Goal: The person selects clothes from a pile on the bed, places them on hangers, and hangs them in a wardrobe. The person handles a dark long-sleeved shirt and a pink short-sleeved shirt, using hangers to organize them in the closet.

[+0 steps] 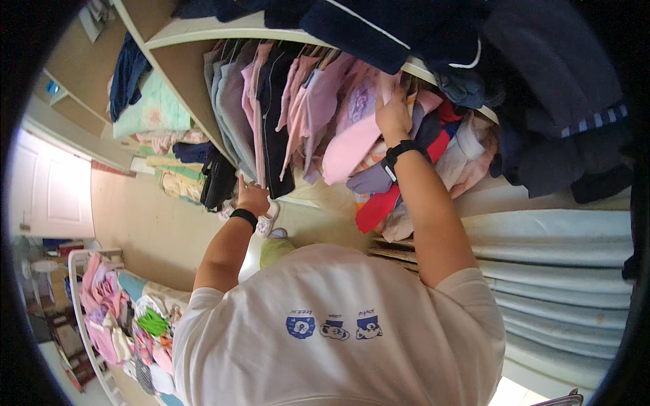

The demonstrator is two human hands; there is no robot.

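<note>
My right hand (393,112) is up among the hanging clothes, with its fingers at the shoulder of a pink long-sleeved garment (350,147); whether they grip it is hard to tell. My left hand (252,198), fingers spread, is at the lower edge of pink and dark hanging garments. A black jacket with light piping (274,111) hangs between pink tops and grey ones (238,101). Just beyond my right wrist, red, navy and grey clothes (378,208) hang in a crowded bunch. Both wrists wear black bands.
Dark clothes (548,76) drape over the shelf edge (228,34) above. Folded bedding (152,109) fills a side compartment. A white-railed bed (86,325) at lower left holds piled clothes (147,325). Shoes (267,221) stand on the floor. Pale pleated material (548,264) lies at right.
</note>
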